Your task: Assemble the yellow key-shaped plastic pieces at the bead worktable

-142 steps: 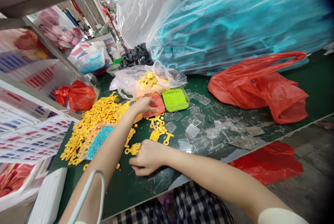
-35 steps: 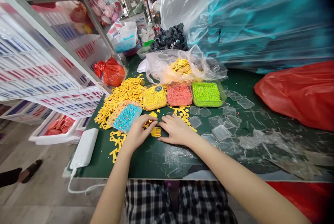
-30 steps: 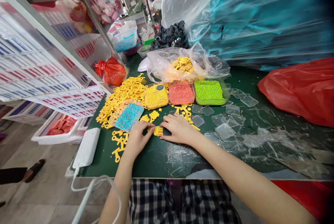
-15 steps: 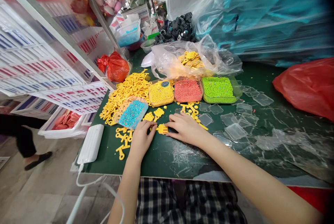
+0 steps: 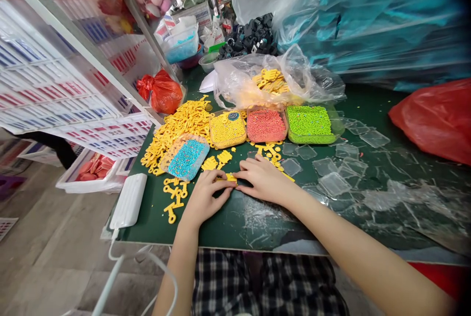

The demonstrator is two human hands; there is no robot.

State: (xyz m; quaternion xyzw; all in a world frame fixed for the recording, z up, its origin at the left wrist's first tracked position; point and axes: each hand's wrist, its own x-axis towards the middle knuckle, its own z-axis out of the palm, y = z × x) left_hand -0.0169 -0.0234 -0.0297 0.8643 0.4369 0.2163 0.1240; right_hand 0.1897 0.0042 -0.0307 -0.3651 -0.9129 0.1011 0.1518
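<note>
Both my hands meet over a small yellow plastic piece (image 5: 231,177) lying on the green table (image 5: 228,223). My left hand (image 5: 206,197) has its fingers curled onto the piece's left side. My right hand (image 5: 264,180) presses on its right side with fingers bent down. Just beyond them stand small trays of beads: a blue bead tray (image 5: 187,158), a yellow bead tray (image 5: 227,129), a red bead tray (image 5: 266,124) and a green bead tray (image 5: 309,123). Loose yellow key-shaped pieces (image 5: 174,199) lie to the left of my left hand.
A heap of yellow pieces (image 5: 178,127) lies at the left. A clear bag (image 5: 279,78) holds more. Clear plastic lids (image 5: 333,183) are scattered to the right. A white power bank (image 5: 128,200) lies near the table's left edge. Red bags (image 5: 437,117) and shelves (image 5: 62,75) flank the table.
My left hand went from the red bead tray back to the table's front. Both hands have closed in on one yellow piece, and my view has swung left and steadied.
</note>
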